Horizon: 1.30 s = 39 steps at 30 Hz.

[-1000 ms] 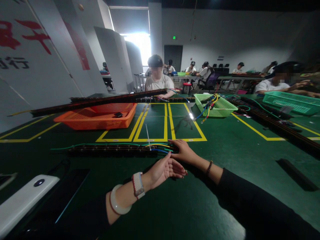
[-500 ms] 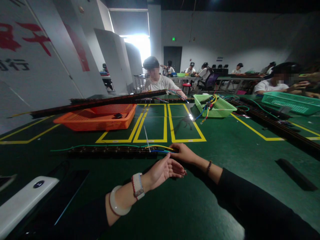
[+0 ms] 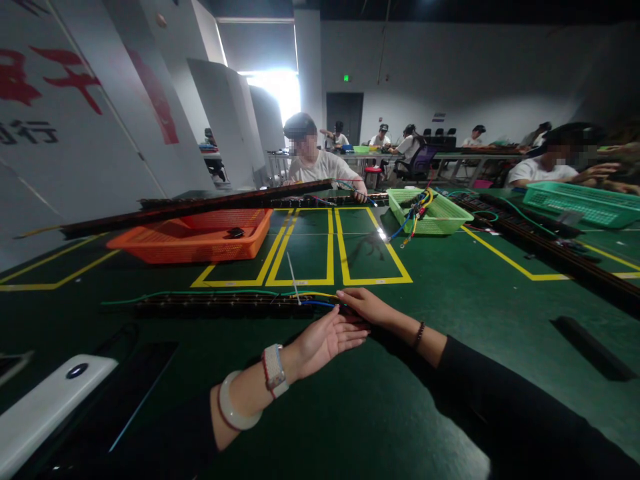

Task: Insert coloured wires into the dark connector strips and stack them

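Note:
A long dark strip (image 3: 215, 307) lies crosswise in front of me, with a green wire (image 3: 190, 292) running along its top. At its right end a yellow wire (image 3: 316, 294) and a blue wire (image 3: 320, 304) come out and run under my right hand (image 3: 371, 308). That hand is closed over the wires, palm down; their far ends are hidden. Just below, my left hand (image 3: 327, 341) is open, palm turned up and fingers stretched towards the right hand's underside. A white cable tie (image 3: 293, 280) stands up from the strip near its right end.
Behind the strip are an orange basket (image 3: 195, 250) with a long dark bar (image 3: 210, 203) above it, and a green basket (image 3: 440, 220) of wires. A white device (image 3: 55, 407) lies at left, a black piece (image 3: 593, 348) at right. A co-worker (image 3: 325, 163) sits opposite.
My left fingers have straightened and moved closer under my right hand. The right hand has flattened slightly over the wires. The co-worker's hand opposite has shifted a little left.

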Each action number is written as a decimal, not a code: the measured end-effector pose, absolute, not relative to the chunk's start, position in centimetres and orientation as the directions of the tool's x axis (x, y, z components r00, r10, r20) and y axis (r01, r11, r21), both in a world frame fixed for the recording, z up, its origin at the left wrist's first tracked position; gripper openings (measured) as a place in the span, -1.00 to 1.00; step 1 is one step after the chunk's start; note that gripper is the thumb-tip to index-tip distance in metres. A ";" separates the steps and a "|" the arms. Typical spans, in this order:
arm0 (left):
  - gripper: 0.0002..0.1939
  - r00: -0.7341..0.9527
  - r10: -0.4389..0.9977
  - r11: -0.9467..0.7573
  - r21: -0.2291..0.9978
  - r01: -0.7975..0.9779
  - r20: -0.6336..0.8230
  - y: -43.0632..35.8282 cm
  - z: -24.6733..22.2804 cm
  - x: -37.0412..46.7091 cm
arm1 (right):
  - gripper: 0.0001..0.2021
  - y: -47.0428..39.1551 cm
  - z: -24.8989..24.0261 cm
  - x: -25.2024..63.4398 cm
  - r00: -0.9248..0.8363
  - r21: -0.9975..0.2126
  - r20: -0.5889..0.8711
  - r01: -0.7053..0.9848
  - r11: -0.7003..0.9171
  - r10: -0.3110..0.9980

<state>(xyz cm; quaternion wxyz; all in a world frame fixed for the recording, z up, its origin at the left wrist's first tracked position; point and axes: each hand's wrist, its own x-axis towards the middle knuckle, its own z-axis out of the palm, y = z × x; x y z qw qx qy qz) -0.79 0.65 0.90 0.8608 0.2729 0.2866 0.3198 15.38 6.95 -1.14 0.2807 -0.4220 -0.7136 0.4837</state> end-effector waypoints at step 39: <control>-0.44 0.577 0.734 0.648 0.622 -0.439 -0.358 0.6 1.0 -0.5 | -0.57 6.8 0.1 15.9 -0.619 -0.939 -0.111 0.322 0.122 0.778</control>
